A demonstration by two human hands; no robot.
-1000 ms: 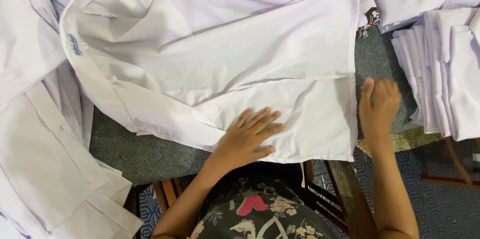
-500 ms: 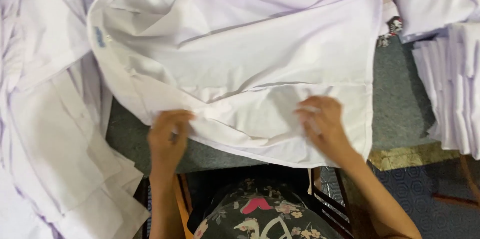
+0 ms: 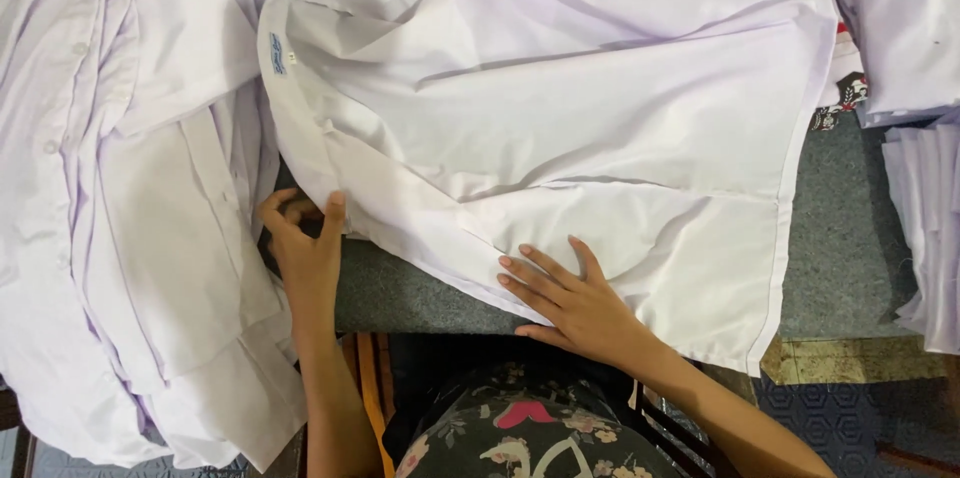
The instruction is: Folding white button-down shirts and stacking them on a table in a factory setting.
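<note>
**White shirt being held flat at the near edge of the worktop**

The left forearm is being raised from the near edge, with the left hand (image 3: 305, 243) curled at the shirt's left-hand folded edge. The right forearm is being stretched in from the near right corner, and the right hand (image 3: 570, 300) is being laid palm down.

A white shirt (image 3: 560, 128) is being spread across the middle of the grey worktop (image 3: 845, 238), its collar with a small blue label (image 3: 273, 53) being turned toward the far left and its hem being let reach the near edge. A heap of white shirts (image 3: 130, 208) is being kept along the left edge, touching the spread shirt. A stack of folded white garments (image 3: 925, 228) is being kept at the right edge, apart from the shirt, with bare worktop between them. A patterned dark garment (image 3: 520, 428) is being worn by the person at the near edge.

The shirt's folded edge is being pinched between the thumb and bent fingers of the left hand. The right hand is being kept open, fingers spread and pressed flat on the shirt's lower panel near the hem; nothing is being gripped by it.
</note>
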